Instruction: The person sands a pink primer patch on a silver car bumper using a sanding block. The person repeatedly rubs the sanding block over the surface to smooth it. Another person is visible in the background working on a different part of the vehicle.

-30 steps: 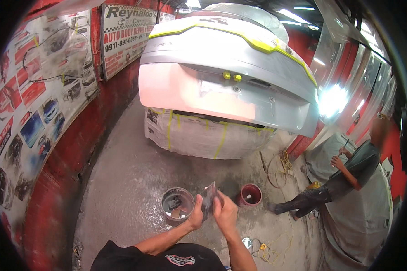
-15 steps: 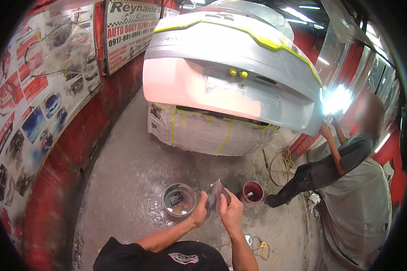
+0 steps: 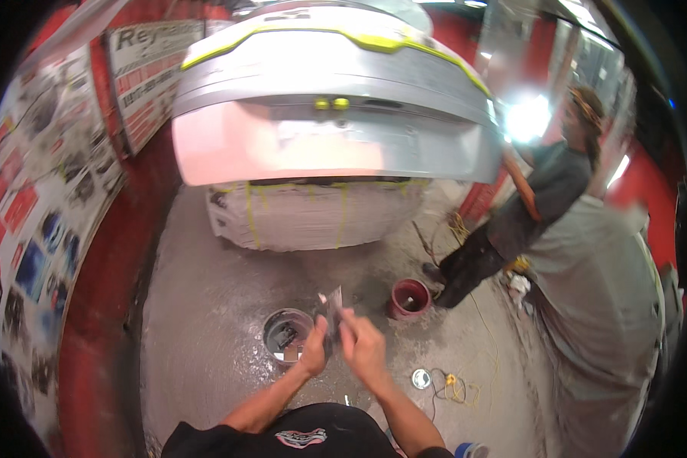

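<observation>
In front of my body I hold a thin dark grey sheet (image 3: 333,314), apparently sandpaper, upright between both hands. My left hand (image 3: 314,353) is closed on its left side, thumb up. Opposite it, my right hand (image 3: 365,351) pinches the sheet with bent fingers; motion blurs that hand a little. Just beyond my left hand, a grey bucket (image 3: 268,330) stands on the wet floor, with water, a dark piece and small pale pieces inside. A maroon bucket (image 3: 395,302) stands farther off to the right.
Ahead is a car's grey-and-pinkish tailgate (image 3: 427,156), above a covered, taped bumper (image 3: 298,217). A co-worker (image 3: 542,187) stands at its right beside a bright lamp (image 3: 528,120). A grey-covered shape (image 3: 595,305) fills the right. Yellow cord (image 3: 454,385) lies on the floor; a red wall (image 3: 103,305) runs left.
My view has turned, so the car and buckets sit farther left in the picture. The sheet shows narrower between my hands, and my right fingers have curled more. The co-worker's arms have moved.
</observation>
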Available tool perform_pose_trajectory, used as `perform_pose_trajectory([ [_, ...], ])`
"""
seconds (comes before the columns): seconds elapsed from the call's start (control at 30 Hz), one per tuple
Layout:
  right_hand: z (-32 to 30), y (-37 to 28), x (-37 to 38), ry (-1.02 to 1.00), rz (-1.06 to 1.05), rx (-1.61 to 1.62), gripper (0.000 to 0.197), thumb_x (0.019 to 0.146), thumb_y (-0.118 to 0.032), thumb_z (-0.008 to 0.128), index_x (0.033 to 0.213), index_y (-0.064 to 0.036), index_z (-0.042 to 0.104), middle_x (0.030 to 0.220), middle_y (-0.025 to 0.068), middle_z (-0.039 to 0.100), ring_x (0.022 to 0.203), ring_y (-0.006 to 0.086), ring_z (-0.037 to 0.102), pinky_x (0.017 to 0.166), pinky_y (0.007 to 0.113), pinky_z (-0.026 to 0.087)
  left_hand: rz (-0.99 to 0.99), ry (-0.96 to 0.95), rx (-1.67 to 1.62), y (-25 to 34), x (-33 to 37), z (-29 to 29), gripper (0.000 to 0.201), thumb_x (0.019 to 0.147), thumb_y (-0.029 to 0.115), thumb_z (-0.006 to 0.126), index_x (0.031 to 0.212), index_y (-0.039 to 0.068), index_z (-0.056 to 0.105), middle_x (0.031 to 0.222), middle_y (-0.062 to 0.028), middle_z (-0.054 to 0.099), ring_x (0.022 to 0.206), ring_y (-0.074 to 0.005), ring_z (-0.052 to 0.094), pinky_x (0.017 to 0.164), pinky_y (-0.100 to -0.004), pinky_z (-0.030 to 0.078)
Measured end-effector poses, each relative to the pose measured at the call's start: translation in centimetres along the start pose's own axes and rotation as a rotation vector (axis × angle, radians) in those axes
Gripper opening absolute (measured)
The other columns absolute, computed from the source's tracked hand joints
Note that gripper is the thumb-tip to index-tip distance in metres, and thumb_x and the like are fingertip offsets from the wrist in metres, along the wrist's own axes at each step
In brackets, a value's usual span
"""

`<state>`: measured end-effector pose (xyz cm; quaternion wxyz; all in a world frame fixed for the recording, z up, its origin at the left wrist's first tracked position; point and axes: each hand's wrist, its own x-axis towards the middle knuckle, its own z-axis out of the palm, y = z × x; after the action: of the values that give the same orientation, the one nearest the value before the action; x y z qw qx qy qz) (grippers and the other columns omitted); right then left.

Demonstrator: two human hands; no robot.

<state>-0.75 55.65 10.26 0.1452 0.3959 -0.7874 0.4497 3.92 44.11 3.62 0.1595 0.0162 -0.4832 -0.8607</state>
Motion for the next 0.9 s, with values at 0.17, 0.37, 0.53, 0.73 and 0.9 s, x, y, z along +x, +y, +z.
perform_pose_trajectory([
  [0.17,-0.9,-0.9,-3.6,0.014,-0.008,0.016,0.025,0.089,-0.008,0.069,0.113,-0.0070,0.072,0.087,0.0163,0.068,0.077,0.0348,0.068,0.065,0.043,0.053,0.000,-0.038,-0.244,2.1,1.7,0.0,0.084,0.103,0.066,0.034,0.156,0.001,0.031,0.157,-0.0152,0.041,0.140,-0.0298,0.044,0.119,-0.0408,0.028],
  [0.37,-5.5,6.2,1.7,0.331,0.548,0.093,0.044,0.107,-0.033,0.046,0.096,0.0057,0.064,0.086,0.0272,0.067,0.083,0.0421,0.068,0.070,0.047,0.049,0.174,-0.116,0.792,-1.0,-2.1,3.0,0.039,0.102,0.021,0.055,0.133,-0.003,0.058,0.129,-0.0226,0.063,0.121,-0.0326,0.061,0.104,-0.0416,0.045],
  [0.53,-6.4,7.5,0.7,0.459,0.421,0.082,0.035,0.107,-0.025,0.044,0.102,0.0054,0.060,0.087,0.0304,0.064,0.083,0.0499,0.063,0.071,0.050,0.049,0.388,-0.238,1.052,1.0,-1.1,5.9,0.027,0.092,-0.001,0.062,0.118,-0.005,0.065,0.111,-0.0231,0.068,0.098,-0.0388,0.069,0.082,-0.0395,0.055],
  [0.73,-8.6,6.4,-0.7,0.151,0.419,0.230,0.032,0.106,-0.024,0.049,0.098,0.0056,0.058,0.081,0.0285,0.060,0.077,0.0435,0.063,0.070,0.044,0.049,0.358,-0.225,1.013,1.4,0.2,5.6,0.021,0.091,-0.001,0.063,0.111,-0.006,0.068,0.101,-0.0231,0.070,0.090,-0.0382,0.071,0.078,-0.0397,0.055],
  [0.9,-7.7,6.7,-1.6,0.298,0.373,0.220,0.031,0.106,-0.023,0.049,0.095,0.0048,0.058,0.079,0.0261,0.059,0.072,0.0409,0.060,0.068,0.044,0.048,0.344,-0.131,1.025,0.4,-1.1,7.8,0.017,0.093,0.001,0.063,0.108,-0.006,0.068,0.093,-0.0230,0.070,0.084,-0.0370,0.071,0.074,-0.0386,0.054],
])
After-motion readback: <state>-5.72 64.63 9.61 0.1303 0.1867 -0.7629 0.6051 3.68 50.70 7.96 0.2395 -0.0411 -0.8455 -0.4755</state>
